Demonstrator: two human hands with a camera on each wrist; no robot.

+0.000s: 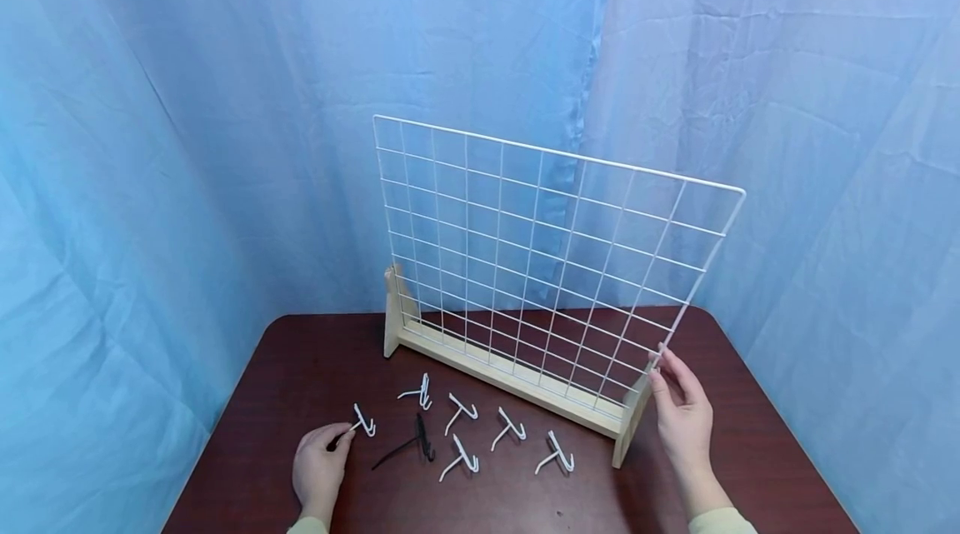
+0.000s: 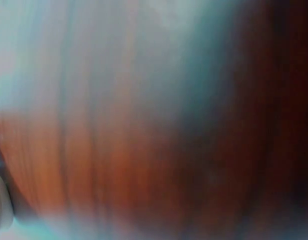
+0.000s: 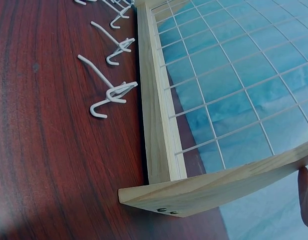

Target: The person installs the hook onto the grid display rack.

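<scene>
Left hand: the left hand point(image 1: 318, 467) is laid low on the dark red-brown wooden table point(image 1: 255, 434), its fingertips pinched on the stem of a small white wire hook point(image 1: 363, 421).
Right hand: the right hand point(image 1: 681, 417) is set at the right edge of the white wire grid panel point(image 1: 540, 267), fingers fairly straight and close together, resting on the wire just above the pale wooden base point(image 1: 510, 380); whether the wire is gripped cannot be told.
Hook in hand: lying on the table, left of the other hooks and well apart from the panel.
Other hooks: five more white wire hooks point(image 1: 507, 427) and one black hook point(image 1: 420, 442) are scattered just in front of the base.
Doing the step well: the hook is judged best lifted by its stem with the clip end kept free; the panel should be steadied while a hook is brought to it.
Left wrist view: blurred; nothing can be made out.
Writing: no brand, label or lettering can be read.
</scene>
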